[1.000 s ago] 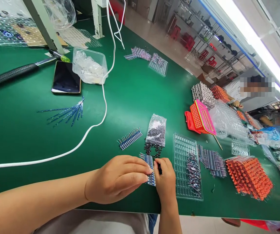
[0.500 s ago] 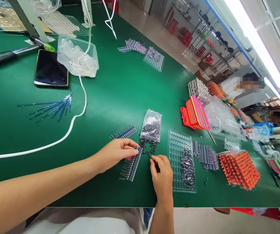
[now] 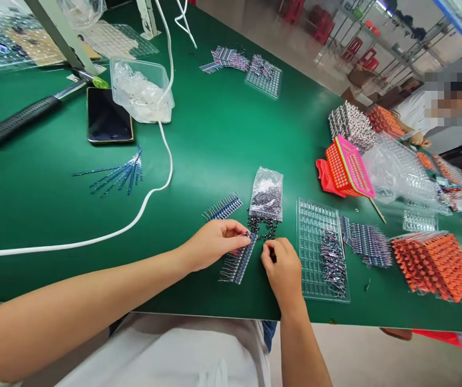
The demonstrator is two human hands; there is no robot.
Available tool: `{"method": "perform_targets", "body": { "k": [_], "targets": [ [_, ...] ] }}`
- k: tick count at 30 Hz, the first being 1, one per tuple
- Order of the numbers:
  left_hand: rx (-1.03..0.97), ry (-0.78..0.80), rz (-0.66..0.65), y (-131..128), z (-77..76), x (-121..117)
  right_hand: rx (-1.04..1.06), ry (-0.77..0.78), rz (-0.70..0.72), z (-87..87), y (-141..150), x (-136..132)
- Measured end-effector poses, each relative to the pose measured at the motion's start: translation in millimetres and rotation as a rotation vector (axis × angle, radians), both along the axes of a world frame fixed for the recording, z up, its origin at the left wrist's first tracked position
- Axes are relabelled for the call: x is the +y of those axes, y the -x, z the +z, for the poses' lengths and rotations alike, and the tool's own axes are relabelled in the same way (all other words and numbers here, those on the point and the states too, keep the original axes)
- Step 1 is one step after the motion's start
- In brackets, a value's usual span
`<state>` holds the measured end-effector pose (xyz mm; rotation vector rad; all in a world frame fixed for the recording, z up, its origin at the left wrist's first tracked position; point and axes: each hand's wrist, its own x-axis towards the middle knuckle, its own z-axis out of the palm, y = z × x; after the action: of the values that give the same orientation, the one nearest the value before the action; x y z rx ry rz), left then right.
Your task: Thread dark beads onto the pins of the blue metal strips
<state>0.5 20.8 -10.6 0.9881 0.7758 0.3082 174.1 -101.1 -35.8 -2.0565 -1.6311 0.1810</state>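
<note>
My left hand (image 3: 217, 244) is closed in a pinch at the upper end of a strip of small blue wired pieces (image 3: 238, 264), which slants down toward the table's front edge. To its right, my right hand (image 3: 285, 266) has thumb and fingers curled together; whatever is between the fingertips is too small to make out. Loose black beads (image 3: 269, 228) lie just beyond the fingertips, spilling from a clear plastic bag (image 3: 267, 193) of the same beads. A second blue strip (image 3: 225, 206) rests behind my left hand.
Right of my right hand lies a clear compartment tray (image 3: 309, 247) with wired pieces, beside more strips (image 3: 370, 244) and an orange stack (image 3: 434, 266). A pink-and-orange basket (image 3: 347, 166) stands behind. At left are a white cable (image 3: 144, 207), phone (image 3: 110, 118), hammer (image 3: 25, 118) and plastic tub (image 3: 146, 91).
My left hand went from lying over the strip to pinching its upper end, and the strip now slants the other way. My right hand has drawn away from the strip toward the beads.
</note>
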Motion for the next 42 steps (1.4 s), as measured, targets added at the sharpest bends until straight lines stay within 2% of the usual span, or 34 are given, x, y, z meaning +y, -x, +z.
{"method": "perform_targets", "body": {
  "k": [5, 9, 13, 19, 22, 31, 42],
  "targets": [
    [-0.064, -0.155, -0.064, 3.3, 3.5, -4.2, 0.497, -0.011, -0.108, 25.4, 10.0, -11.8],
    [-0.117, -0.243, -0.105, 7.1, 9.5, -8.2, 0.655, -0.064, -0.102, 30.4, 15.4, -10.3],
    [-0.112, -0.406, -0.15, 11.4, 12.1, -12.4, 0.602, -0.149, -0.014, 19.3, 22.9, -2.3],
    [-0.169, -0.518, -0.159, 13.9, 6.4, -18.1, 0.281, -0.32, 0.008, 12.9, 28.7, -3.6],
    [-0.218, -0.513, -0.154, 13.6, 4.3, -19.9, 0.227, -0.365, -0.001, 13.5, 28.7, -5.9],
    [-0.286, -0.391, -0.151, 13.5, 4.3, -21.2, 0.283, -0.387, -0.033, 14.9, 30.2, -9.1],
    [-0.289, -0.385, -0.16, 13.9, 1.6, -21.2, 0.316, -0.433, -0.024, 12.7, 31.6, -9.9]
  ]
}}
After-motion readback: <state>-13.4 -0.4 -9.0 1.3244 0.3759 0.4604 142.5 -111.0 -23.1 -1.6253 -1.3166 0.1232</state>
